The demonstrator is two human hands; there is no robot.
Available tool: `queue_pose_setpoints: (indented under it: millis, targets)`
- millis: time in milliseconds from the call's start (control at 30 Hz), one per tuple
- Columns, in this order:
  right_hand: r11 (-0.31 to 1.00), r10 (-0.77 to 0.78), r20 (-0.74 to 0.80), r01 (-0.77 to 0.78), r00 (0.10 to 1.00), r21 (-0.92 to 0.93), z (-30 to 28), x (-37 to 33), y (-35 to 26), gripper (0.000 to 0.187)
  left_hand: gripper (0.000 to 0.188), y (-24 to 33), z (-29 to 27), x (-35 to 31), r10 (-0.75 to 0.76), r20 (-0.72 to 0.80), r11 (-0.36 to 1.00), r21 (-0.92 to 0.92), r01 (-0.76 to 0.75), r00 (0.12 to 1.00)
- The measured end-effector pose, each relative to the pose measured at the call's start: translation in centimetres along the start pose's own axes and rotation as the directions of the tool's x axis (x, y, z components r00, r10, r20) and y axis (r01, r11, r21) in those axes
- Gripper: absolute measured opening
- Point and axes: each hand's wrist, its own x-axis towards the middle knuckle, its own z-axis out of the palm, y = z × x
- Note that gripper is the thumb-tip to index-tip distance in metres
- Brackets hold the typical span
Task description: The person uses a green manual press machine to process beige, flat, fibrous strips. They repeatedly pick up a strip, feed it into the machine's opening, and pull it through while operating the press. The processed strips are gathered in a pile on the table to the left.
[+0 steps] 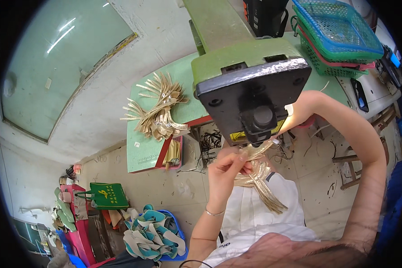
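Strap (264, 147) in gold lies under the machine head (254, 76), pinched by the left hand (226, 173); best kept flat, fingertips clear. Right hand (291, 121) mostly hidden, grip impossible to tell.

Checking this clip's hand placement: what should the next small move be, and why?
Probably the left hand should ease the gold strip slightly along beneath the machine head: it pinches the strip close beside the head's lower end in this view.

Stacked plastic baskets (349, 48); green bag (108, 196), lower left.
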Motion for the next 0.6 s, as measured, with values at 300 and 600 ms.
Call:
queue_pose_setpoints:
  millis: [300,600]
  targets:
    - [1.0,0.005,0.039,-0.006,0.999,0.021,-0.5,0.3,1.5,0.024,0.021,-0.8,0.9,0.5,0.026,-0.012,0.998,-0.064,-0.027,1.0]
    - [0.989,-0.12,-0.123,0.109,0.985,-0.097,1.1,0.5,1.5,0.017,0.015,-0.2,-3.7,0.1,0.122,-0.19,0.985,-0.098,-0.142,0.974]
